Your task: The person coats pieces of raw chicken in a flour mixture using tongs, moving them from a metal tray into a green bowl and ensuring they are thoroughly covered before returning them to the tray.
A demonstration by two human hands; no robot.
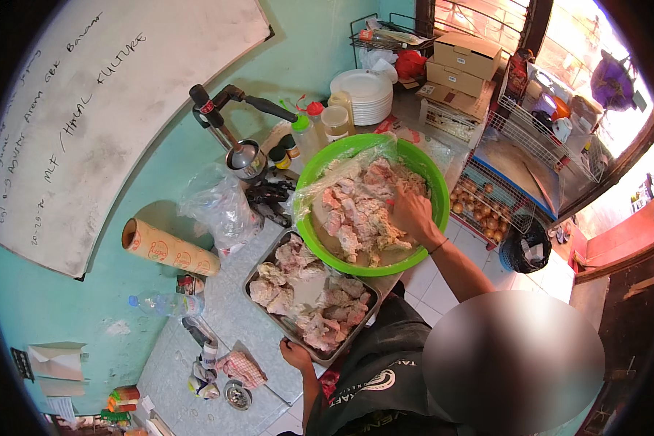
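My right hand (414, 212) is over a large green plastic basin (444, 191), its fingers down among flour-coated raw chicken pieces (349, 218); whether they close on a piece is hidden. Clear plastic film (349, 169) lies across part of the basin's rim. Beside the basin, partly under its edge, is a rectangular metal tray (272, 321) with more coated chicken (327, 327) around a pale middle. My left hand (296, 355) is at the tray's lower left edge, fingers curled; whether it grips the rim cannot be told.
A manual press (245, 158), squeeze bottles (304, 133) and stacked white plates (362, 95) stand behind the basin. Left of the tray are a plastic bag (220, 210), a film roll (171, 250) and a water bottle (166, 303). A checked cloth (241, 369) and glass ashtray (237, 394) lie nearer.
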